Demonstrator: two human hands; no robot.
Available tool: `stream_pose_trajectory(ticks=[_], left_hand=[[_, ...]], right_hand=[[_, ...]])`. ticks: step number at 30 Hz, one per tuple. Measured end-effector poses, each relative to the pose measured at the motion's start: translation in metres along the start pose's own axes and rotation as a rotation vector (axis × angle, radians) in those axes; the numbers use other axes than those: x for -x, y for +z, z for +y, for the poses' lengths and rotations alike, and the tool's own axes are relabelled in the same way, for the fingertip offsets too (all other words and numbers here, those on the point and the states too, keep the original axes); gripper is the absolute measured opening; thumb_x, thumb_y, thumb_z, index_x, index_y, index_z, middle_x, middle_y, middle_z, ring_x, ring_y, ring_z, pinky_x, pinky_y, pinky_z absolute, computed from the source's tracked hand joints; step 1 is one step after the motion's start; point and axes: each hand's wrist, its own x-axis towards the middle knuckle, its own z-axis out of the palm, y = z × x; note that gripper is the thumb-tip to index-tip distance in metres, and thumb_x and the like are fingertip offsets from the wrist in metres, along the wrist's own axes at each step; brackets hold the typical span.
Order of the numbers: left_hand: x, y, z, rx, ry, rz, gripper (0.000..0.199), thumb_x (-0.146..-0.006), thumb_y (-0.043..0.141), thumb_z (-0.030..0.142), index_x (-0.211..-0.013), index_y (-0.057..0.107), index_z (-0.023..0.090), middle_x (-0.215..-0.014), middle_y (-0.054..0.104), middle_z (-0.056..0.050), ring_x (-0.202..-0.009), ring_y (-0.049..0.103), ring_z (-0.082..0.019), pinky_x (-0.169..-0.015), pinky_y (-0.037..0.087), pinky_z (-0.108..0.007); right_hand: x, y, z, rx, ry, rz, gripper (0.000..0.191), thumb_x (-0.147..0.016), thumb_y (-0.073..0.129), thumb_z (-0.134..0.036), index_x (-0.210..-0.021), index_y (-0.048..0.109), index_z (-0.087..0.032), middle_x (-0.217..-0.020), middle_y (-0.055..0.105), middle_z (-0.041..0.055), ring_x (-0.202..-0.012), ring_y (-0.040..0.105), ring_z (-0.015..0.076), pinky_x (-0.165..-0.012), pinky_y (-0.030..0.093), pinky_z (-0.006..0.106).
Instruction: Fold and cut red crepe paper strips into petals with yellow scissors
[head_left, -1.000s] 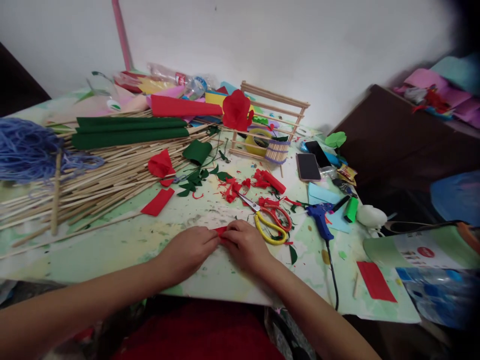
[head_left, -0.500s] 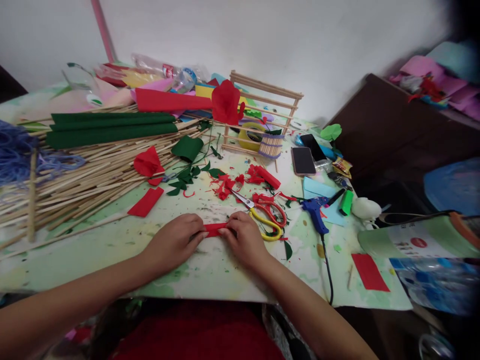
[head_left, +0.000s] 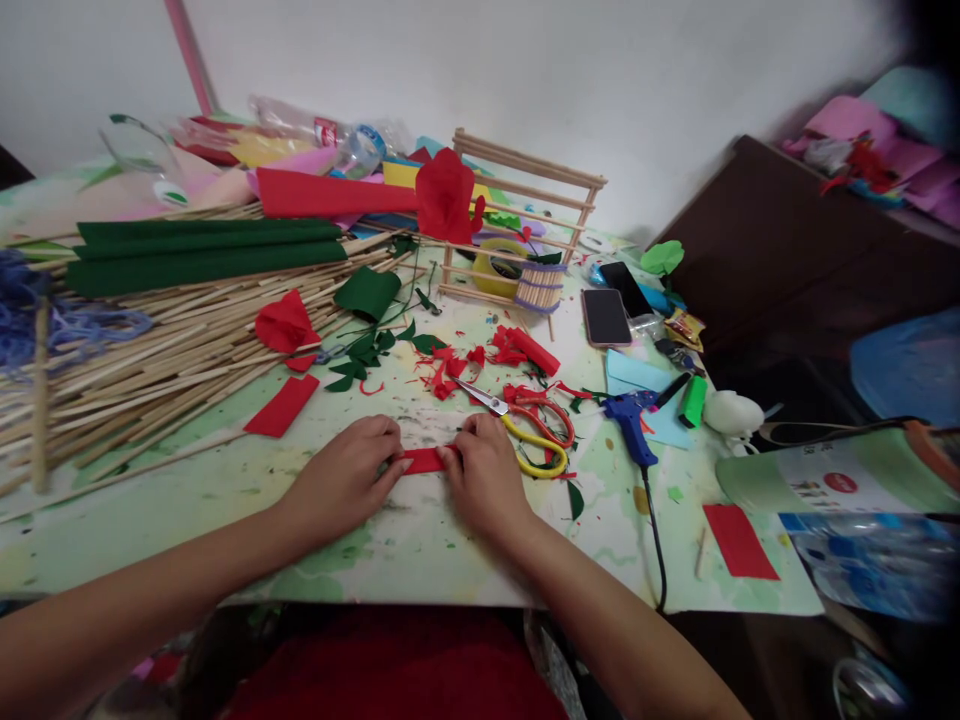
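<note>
A narrow strip of red crepe paper (head_left: 424, 460) is stretched between my two hands, just above or on the tabletop. My left hand (head_left: 352, 468) pinches its left end between thumb and fingers. At the right end, my right hand (head_left: 486, 475) grips the strip the same way, its fingers curled. Scissors (head_left: 531, 436) with red and yellow handles lie beside my right hand, blades pointing away to the left. Red paper scraps (head_left: 448, 372) and a red roll (head_left: 534, 350) lie beyond the hands. Another red piece (head_left: 282, 405) rests to the left.
Thin wooden sticks (head_left: 187, 365) cover the left side, with green paper rolls (head_left: 202, 258) on top. A stick frame (head_left: 585, 225) holding a red paper flower (head_left: 445, 195) stands at the back. A blue glue gun (head_left: 631, 420), phone (head_left: 606, 318) and green tumbler (head_left: 825, 470) are to the right.
The camera view has shifted slightly, so the items at left appear a little further left. Both hands keep hold of the red strip, and slightly more of it shows between them.
</note>
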Motion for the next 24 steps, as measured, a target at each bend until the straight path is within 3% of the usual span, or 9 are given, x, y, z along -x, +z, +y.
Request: stream_pose_trajectory(ticks=[10, 14, 18, 22, 24], left_hand=[[-0.003, 0.002, -0.003, -0.073, 0.004, 0.023, 0.019, -0.086, 0.047, 0.029, -0.074, 0.056, 0.017, -0.088, 0.058, -0.011, -0.089, 0.054, -0.025, -0.080, 0.047, -0.041], [0.005, 0.009, -0.006, -0.214, 0.136, 0.156, 0.022, -0.086, 0.045, 0.021, -0.100, 0.061, 0.014, -0.105, 0.061, -0.016, -0.102, 0.054, -0.029, -0.088, 0.046, -0.044], [0.016, 0.020, -0.012, -0.238, 0.415, 0.040, 0.042, -0.085, 0.032, 0.007, -0.117, 0.058, 0.017, -0.117, 0.064, -0.012, -0.108, 0.056, -0.024, -0.091, 0.047, -0.039], [0.020, 0.025, -0.011, -0.229, 0.416, -0.025, 0.049, -0.080, 0.033, 0.004, -0.123, 0.054, 0.014, -0.121, 0.062, -0.014, -0.112, 0.055, -0.025, -0.092, 0.047, -0.039], [0.021, 0.023, -0.005, -0.256, 0.413, -0.026, 0.050, -0.078, 0.036, 0.002, -0.124, 0.054, 0.012, -0.122, 0.062, -0.015, -0.112, 0.055, -0.025, -0.094, 0.046, -0.039]], right_hand=[[-0.001, 0.001, -0.001, 0.046, -0.011, -0.014, 0.016, -0.086, 0.056, -0.030, -0.076, 0.061, -0.019, -0.092, 0.051, 0.0077, -0.087, 0.046, 0.0218, -0.077, 0.041, 0.037], [0.000, 0.001, -0.003, 0.062, -0.018, -0.007, 0.016, -0.086, 0.056, -0.031, -0.078, 0.060, -0.018, -0.093, 0.052, 0.0087, -0.089, 0.046, 0.0233, -0.078, 0.042, 0.038], [0.000, 0.004, -0.003, 0.081, 0.012, 0.007, 0.013, -0.086, 0.057, -0.029, -0.090, 0.059, -0.016, -0.103, 0.053, 0.0115, -0.096, 0.047, 0.0254, -0.084, 0.043, 0.040], [0.003, 0.005, 0.001, 0.074, 0.054, 0.028, 0.022, -0.088, 0.050, -0.019, -0.109, 0.057, -0.015, -0.115, 0.052, 0.0138, -0.104, 0.048, 0.0254, -0.088, 0.043, 0.039], [0.007, 0.003, 0.003, 0.074, -0.059, 0.022, 0.039, -0.090, 0.048, -0.024, -0.127, 0.047, -0.014, -0.131, 0.046, 0.0162, -0.119, 0.042, 0.0273, -0.095, 0.039, 0.042]])
